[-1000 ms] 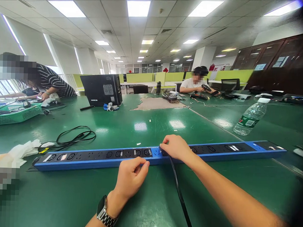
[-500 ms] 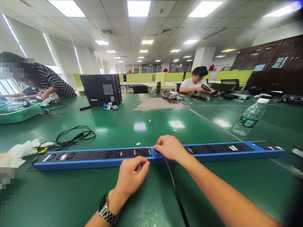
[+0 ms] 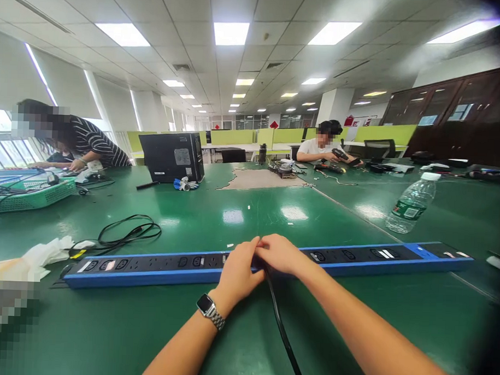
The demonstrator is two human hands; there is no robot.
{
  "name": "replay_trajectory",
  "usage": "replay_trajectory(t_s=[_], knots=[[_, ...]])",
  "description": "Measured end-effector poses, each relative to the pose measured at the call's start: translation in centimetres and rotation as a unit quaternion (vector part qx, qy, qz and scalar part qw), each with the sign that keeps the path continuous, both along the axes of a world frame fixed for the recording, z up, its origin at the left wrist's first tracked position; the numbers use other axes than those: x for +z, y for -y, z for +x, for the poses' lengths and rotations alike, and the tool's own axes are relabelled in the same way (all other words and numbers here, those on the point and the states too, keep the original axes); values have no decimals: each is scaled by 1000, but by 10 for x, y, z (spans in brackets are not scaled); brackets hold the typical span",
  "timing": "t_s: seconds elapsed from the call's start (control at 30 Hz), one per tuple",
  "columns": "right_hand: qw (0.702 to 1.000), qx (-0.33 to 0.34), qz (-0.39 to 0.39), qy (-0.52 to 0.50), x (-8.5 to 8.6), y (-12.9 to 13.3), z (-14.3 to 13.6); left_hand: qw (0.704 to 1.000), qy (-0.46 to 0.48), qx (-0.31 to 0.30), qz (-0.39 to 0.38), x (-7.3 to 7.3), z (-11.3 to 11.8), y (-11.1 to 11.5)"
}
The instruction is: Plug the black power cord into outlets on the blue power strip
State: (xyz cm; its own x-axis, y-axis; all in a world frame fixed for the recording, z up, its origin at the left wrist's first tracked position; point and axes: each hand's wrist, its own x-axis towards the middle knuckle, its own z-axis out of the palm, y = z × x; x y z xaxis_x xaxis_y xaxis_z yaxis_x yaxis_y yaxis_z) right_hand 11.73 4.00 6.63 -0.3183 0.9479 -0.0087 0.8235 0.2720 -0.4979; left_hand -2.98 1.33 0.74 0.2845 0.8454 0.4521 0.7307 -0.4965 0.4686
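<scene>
A long blue and black power strip (image 3: 148,277) lies across the green table. Over its middle my two hands meet, fingertips close together. My left hand (image 3: 241,269), with a watch on the wrist, is closed at the strip, its thumb bent toward the near side. My right hand (image 3: 278,254) is closed too, fingers pinched at the top of the strip. From beneath the hands a thick black cable (image 3: 284,328) runs toward the near edge of the view. The cable's end and whatever the fingertips grip are hidden.
A coiled black cord (image 3: 129,235) lies behind the strip's left part. A water bottle (image 3: 413,207) stands back right. Further off are a black computer case (image 3: 171,160), a green basket (image 3: 36,196) and a peeled table patch (image 3: 254,179). Two people work at the table's far side.
My left hand has moved up and right onto the strip, meeting my right hand. The view has tilted slightly upward. The right hand stays at the cable's end.
</scene>
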Motion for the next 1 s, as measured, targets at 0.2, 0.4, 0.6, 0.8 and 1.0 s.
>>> replay_trajectory(t_s=[0.2,0.4,0.6,0.8,1.0], knots=[[969,-160,186,-22,-51,-12,38,999,-16,31,41,-15,12,-3],[942,-162,293,24,-82,-3,35,998,-29,33,38,-14,9,-2],[940,-159,301,27,-82,-4,35,998,-40,34,38,-12,10,0],[940,-169,297,22,-83,-3,33,998,-31,40,35,-13,11,-1],[939,-180,291,19,-82,-3,32,994,87,54,30,-15,13,-5]])
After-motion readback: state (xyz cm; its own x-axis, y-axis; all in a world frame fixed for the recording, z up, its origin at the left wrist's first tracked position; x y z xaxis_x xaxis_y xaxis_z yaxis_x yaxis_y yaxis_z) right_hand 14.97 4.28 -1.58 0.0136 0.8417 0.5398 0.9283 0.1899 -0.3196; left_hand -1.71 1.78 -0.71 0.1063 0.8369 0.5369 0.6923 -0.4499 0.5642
